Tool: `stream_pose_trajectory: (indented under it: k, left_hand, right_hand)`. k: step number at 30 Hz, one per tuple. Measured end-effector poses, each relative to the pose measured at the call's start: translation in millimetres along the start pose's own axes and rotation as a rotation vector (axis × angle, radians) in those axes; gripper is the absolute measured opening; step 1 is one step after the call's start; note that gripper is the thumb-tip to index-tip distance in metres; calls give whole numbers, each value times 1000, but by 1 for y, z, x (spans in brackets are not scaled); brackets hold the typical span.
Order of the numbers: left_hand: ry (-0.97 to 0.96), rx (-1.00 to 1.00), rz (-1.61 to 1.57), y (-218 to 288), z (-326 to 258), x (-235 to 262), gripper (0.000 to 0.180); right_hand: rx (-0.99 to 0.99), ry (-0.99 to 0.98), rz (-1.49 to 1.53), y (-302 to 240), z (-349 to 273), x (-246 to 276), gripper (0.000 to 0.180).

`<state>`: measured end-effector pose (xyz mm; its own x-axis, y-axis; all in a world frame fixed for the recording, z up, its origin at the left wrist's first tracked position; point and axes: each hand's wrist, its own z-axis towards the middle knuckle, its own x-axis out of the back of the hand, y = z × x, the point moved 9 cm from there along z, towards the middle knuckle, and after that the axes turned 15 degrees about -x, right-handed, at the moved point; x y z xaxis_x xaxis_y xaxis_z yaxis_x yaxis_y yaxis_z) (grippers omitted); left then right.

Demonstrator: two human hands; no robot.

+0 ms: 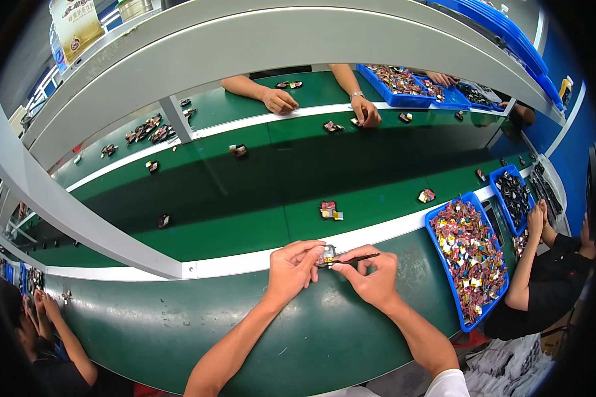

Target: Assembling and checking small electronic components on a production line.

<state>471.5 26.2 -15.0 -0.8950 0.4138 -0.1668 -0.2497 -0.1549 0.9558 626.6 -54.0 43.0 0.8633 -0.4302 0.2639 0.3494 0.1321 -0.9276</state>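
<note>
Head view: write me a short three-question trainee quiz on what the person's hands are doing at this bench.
1. True or false: the left hand and the right hand both rest flat on the green bench.
2. What does the right hand hold? A) a thin dark tool B) a blue tray C) a white cloth
3. Fill in: the blue tray full of small parts lies to the person's ____.

Key
1. False: both hands are raised together, and the left pinches a small part.
2. A: the thin dark tool points at the small part.
3. Right.
</note>
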Motion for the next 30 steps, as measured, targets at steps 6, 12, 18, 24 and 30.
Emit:
stream_pose_trajectory:
  k: [6, 12, 18, 24, 30]
  left_hand:
    - [-7, -2, 2, -1, -1, 0, 19]
    - [-107, 24, -39, 0, -1, -8, 24]
    - [-58, 28, -4, -1, 0, -8, 21]
    - [-24, 92, 124, -6, 1, -3, 17]
    - [29, 109, 39, -3, 9, 8, 18]
  right_hand:
    - [32, -6, -22, -1, -2, -1, 10]
    - [155, 25, -101, -13, -7, -2, 12]
    - [338, 27, -155, -29, -16, -7, 16]
    - [491, 35, -254, -31, -25, -14, 20]
    - [361, 60, -149, -27, -15, -6, 18]
